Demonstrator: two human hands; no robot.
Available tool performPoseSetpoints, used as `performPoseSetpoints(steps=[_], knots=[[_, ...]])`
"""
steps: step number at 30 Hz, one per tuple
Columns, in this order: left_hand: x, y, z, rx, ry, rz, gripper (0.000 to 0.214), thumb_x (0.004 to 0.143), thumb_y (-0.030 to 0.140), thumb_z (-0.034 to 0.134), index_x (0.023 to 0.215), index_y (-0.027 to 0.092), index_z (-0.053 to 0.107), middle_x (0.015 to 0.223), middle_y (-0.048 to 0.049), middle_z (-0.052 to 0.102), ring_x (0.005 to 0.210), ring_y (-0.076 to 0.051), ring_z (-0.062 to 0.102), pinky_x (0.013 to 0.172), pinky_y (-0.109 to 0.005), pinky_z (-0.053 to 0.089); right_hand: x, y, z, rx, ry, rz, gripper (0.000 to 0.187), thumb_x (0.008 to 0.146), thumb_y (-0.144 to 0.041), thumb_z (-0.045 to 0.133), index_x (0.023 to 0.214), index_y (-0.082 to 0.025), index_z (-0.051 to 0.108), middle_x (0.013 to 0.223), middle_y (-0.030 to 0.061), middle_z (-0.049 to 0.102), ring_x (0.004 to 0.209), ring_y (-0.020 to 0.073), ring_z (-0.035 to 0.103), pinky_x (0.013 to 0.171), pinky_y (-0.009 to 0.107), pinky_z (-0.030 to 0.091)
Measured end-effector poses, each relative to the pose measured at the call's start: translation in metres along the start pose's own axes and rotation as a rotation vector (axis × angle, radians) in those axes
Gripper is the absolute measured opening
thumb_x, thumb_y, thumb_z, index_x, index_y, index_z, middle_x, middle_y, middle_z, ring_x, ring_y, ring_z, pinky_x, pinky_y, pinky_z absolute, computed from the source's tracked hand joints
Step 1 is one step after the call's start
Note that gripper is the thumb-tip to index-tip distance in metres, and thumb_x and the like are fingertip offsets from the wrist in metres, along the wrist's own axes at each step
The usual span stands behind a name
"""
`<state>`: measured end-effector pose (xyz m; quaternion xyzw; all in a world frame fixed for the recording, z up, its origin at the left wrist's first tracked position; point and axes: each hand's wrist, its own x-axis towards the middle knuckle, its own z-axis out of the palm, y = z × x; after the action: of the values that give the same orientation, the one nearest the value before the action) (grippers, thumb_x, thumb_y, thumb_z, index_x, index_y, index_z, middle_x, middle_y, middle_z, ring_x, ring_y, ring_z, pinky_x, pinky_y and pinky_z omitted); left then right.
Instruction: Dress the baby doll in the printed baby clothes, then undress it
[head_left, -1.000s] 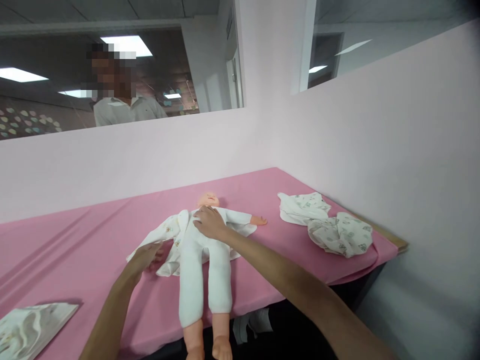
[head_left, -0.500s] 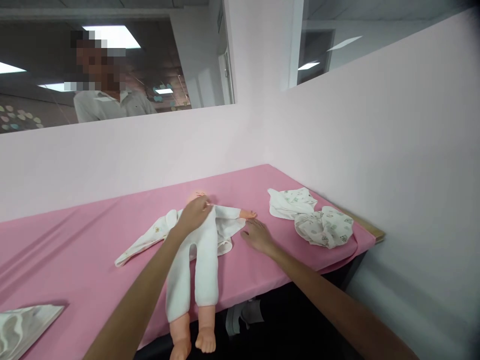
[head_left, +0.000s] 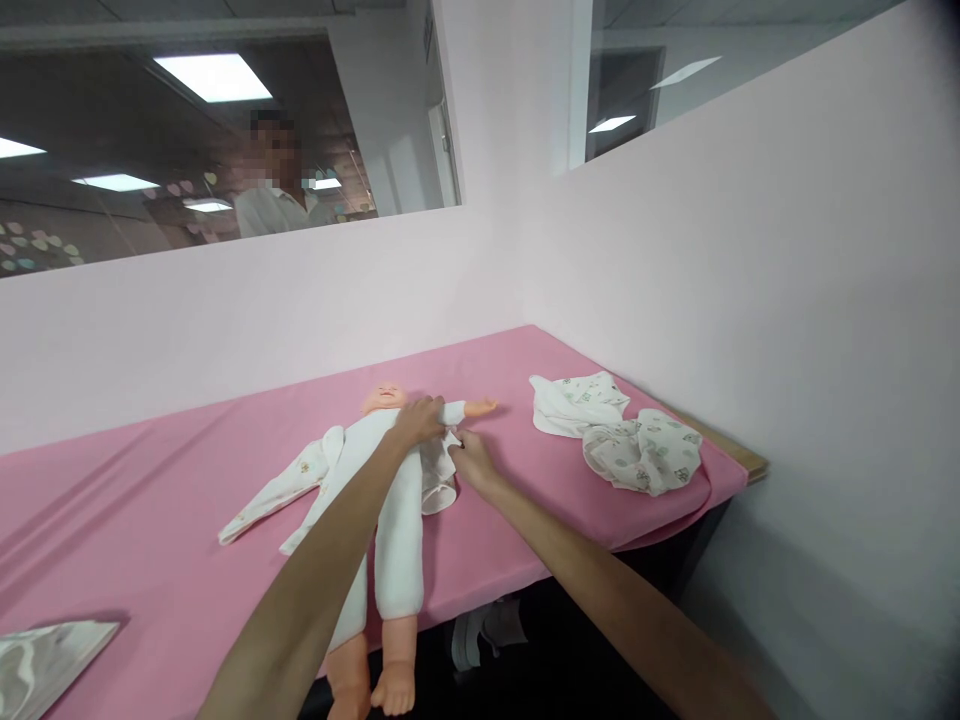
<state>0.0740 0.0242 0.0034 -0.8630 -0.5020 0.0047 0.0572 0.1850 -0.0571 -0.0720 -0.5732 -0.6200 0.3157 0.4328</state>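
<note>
A baby doll (head_left: 400, 560) lies on its back, its body white and its feet hanging past the table's front edge. Under it is spread a white baby shirt (head_left: 439, 492), with one printed sleeve (head_left: 281, 487) stretched out to the left. My left hand (head_left: 420, 420) rests across the doll's chest near its shoulder, fingers curled onto the shirt's edge; the fingertips are partly hidden. Just to the right, below the doll's outstretched arm (head_left: 480, 408), my right hand (head_left: 475, 460) pinches the shirt between thumb and fingers. My left forearm covers part of the doll's body and one leg.
Two crumpled printed white cloths (head_left: 581, 405) (head_left: 645, 452) lie at the right of the pink-covered table (head_left: 150, 520). Another white cloth (head_left: 52, 660) is at the near left corner. Walls border the back and right. Beyond the window stands a person (head_left: 277, 205).
My left hand has moved right from the doll's upper chest, uncovering its face. My right hand has come left from beside the doll's hand and taken hold of the shirt.
</note>
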Motion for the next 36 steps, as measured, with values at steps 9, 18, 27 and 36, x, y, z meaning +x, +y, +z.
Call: performPoseSetpoints(steps=[9,18,27,36], knots=[[-0.014,-0.022,-0.024,-0.173,0.034,0.019,0.027,0.076,0.031,0.054,0.1,0.019,0.051,0.099,-0.0052,0.064,0.084,-0.02,0.061,0.066,-0.027,0.041,-0.043,-0.011,-0.012,-0.113,-0.228,-0.226,0.038,0.067,-0.022,0.062,0.105,-0.022,0.061,0.107,0.0041,0.062,0.105,0.0239,0.054,0.087,0.032,0.039],[-0.018,-0.02,-0.026,-0.172,0.047,-0.001,0.03,0.074,0.029,0.053,0.103,0.021,0.051,0.1,-0.0043,0.063,0.084,-0.02,0.06,0.067,-0.028,0.041,-0.037,-0.008,-0.019,-0.487,-0.213,-0.111,0.013,0.073,-0.019,0.055,0.083,-0.018,0.062,0.082,0.0055,0.067,0.076,0.0201,0.059,0.068,0.028,0.036],[-0.026,-0.011,-0.028,-0.104,0.052,-0.041,0.033,0.078,0.035,0.052,0.107,0.02,0.051,0.106,-0.0096,0.063,0.09,-0.025,0.061,0.071,-0.033,0.042,0.059,0.028,-0.138,-0.714,0.159,0.097,0.025,0.091,-0.035,0.052,0.092,-0.012,0.062,0.099,0.0097,0.062,0.093,0.0195,0.056,0.084,0.036,0.042],[-0.029,0.005,-0.022,-0.097,0.053,-0.044,0.036,0.082,0.041,0.048,0.113,0.021,0.048,0.108,-0.0096,0.062,0.089,-0.026,0.061,0.069,-0.033,0.043,0.081,0.04,-0.131,-0.755,0.268,0.145,0.024,0.091,-0.021,0.045,0.104,-0.01,0.061,0.111,0.0169,0.057,0.106,0.0275,0.052,0.088,0.041,0.038]])
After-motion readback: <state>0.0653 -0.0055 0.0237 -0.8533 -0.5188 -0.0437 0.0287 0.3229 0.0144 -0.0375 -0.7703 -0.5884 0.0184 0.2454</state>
